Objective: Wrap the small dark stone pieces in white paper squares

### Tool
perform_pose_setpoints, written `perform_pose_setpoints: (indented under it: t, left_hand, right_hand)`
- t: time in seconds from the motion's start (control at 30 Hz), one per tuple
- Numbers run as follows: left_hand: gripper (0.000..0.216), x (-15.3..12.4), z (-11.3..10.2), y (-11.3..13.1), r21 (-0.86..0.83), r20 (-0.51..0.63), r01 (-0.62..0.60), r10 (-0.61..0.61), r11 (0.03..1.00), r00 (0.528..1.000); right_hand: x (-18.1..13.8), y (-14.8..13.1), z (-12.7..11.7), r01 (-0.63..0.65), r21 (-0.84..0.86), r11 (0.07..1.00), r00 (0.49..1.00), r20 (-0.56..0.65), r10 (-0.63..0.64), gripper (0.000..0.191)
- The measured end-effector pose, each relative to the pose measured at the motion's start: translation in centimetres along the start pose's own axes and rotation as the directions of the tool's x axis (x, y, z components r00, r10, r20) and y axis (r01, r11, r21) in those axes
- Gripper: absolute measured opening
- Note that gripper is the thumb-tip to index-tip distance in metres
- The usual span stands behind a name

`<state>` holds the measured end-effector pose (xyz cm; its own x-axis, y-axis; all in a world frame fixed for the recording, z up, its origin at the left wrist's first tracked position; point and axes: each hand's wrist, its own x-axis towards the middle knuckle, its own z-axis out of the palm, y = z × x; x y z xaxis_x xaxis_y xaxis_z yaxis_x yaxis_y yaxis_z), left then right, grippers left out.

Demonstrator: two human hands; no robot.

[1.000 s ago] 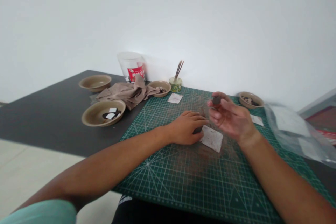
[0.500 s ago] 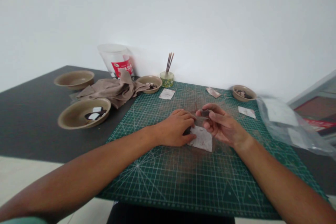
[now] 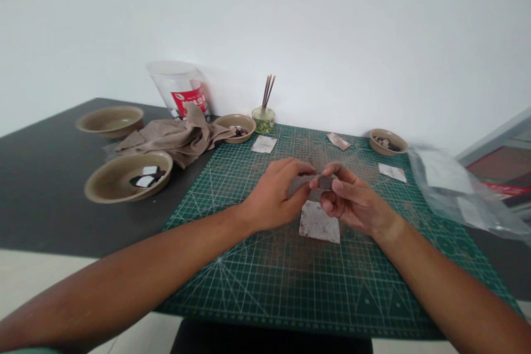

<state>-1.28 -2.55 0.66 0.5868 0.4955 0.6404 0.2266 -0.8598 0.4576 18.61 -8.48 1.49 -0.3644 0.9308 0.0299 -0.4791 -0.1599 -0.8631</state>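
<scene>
Between the thumb and fingers of my right hand is a small dark brown block, raised over the mat. My left hand is just left of it, thumb and fingers curved and apart, the fingertips close to the block; whether they touch it I cannot make out. A grey-brown flat patch shows partly between the hands, mostly covered by them. Nearer to me, a smudged whitish square sheet lies on the green cutting mat.
On the left are a bowl with black and white pieces, another bowl, a brown cloth and a clear tub. Behind stand small bowls and a reed diffuser. A plastic bag lies right.
My left hand has lifted off the whitish sheet and come up toward the block, its thumb now apart from its fingers. My right hand still holds the block in nearly the same place.
</scene>
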Motion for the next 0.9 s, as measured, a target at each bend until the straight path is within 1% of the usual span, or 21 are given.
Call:
perform_pose_setpoints:
  t: [0.03,0.1,0.17,0.23,0.47,0.63,0.77,0.9]
  left_hand:
    - [0.022,-0.1,-0.1,0.1,-0.032,-0.049,-0.038,0.037,0.999,0.998]
    - [0.030,-0.2,-0.2,0.2,-0.072,-0.104,-0.115,0.107,0.991,0.989]
    - [0.036,-0.3,-0.2,0.3,-0.084,-0.121,-0.165,0.155,0.983,0.981]
    - [0.039,-0.3,-0.1,0.5,-0.083,-0.120,-0.189,0.179,0.978,0.977]
    - [0.030,-0.2,0.2,0.7,-0.057,-0.139,-0.178,0.169,0.982,0.976]
    - [0.028,-0.5,0.1,0.9,-0.039,-0.162,-0.155,0.146,0.987,0.976]
    - [0.026,-0.5,0.0,1.2,-0.042,-0.149,-0.125,0.117,0.991,0.982]
    - [0.026,-0.5,-0.1,1.3,-0.071,-0.158,-0.135,0.123,0.988,0.980]
  right_hand:
    - [0.0,0.0,0.0,0.004,-0.005,1.000,1.000,-0.001,-0.004,0.024]
    - [0.0,0.1,0.0,0.011,-0.018,1.000,1.000,-0.002,-0.011,0.027]
    - [0.1,0.2,0.0,0.011,-0.031,0.999,1.000,-0.003,-0.011,0.029]
    - [0.1,0.3,-0.1,0.007,-0.045,0.999,1.000,0.000,-0.007,0.030]
    - [0.1,0.5,0.1,-0.014,-0.060,0.998,0.999,0.046,0.016,0.026]
    - [0.0,0.3,0.4,-0.051,-0.026,0.998,0.998,0.035,0.052,0.029]
    - [0.0,0.4,0.3,-0.041,-0.013,0.999,0.999,0.034,0.041,0.025]
    - [0.0,0.6,0.1,-0.028,-0.035,0.999,0.998,0.049,0.030,0.023]
